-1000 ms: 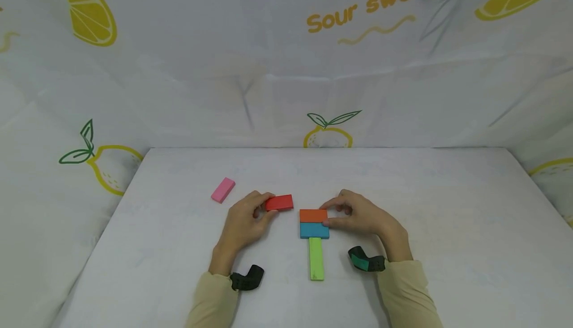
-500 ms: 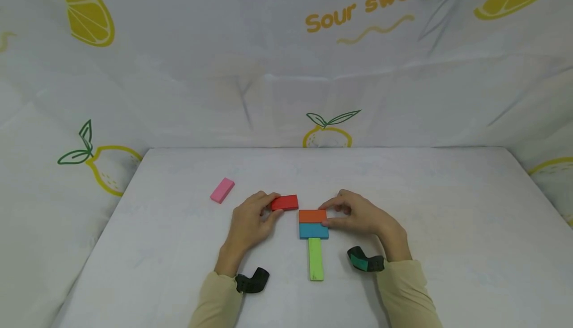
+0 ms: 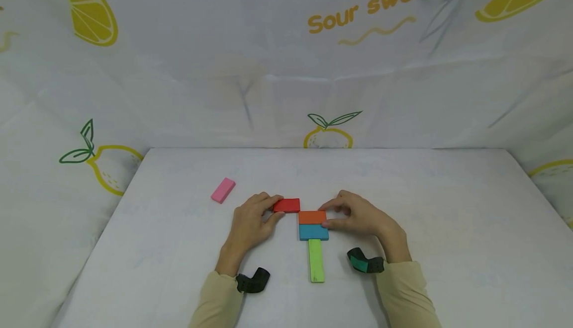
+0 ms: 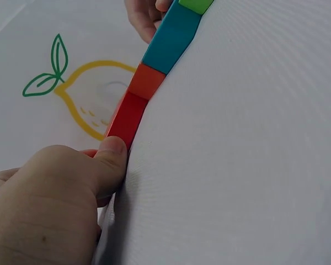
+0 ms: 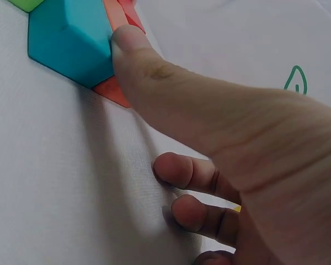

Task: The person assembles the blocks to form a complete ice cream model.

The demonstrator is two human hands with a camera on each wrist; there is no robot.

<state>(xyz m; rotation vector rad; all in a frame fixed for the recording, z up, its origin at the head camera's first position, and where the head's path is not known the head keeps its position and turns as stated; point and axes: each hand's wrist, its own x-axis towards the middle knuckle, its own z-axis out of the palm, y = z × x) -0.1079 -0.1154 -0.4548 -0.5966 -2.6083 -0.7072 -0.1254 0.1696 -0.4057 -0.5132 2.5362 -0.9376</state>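
My left hand (image 3: 250,223) pinches the left end of a red rectangular block (image 3: 288,205) between thumb and fingers. The block's right end meets the far left corner of an orange block (image 3: 312,217), and in the left wrist view the red block (image 4: 129,116) appears to adjoin the orange one (image 4: 147,80). Thumb and forefinger of my right hand (image 3: 362,214) hold the orange block's right end. Against its near side lies a blue block (image 3: 313,232); a long light green block (image 3: 316,261) runs from that toward me. In the right wrist view, my thumb (image 5: 131,41) partly hides the orange block.
A pink block (image 3: 223,190) lies apart on the white tabletop (image 3: 447,194), beyond my left hand and to its left. Behind the table's back edge hangs a white cloth (image 3: 201,94) printed with lemons. Each wrist carries a small black camera (image 3: 253,281).
My left hand has slid the red block to the right and then slightly nearer, up to the orange block's corner. The right hand has stayed in place.
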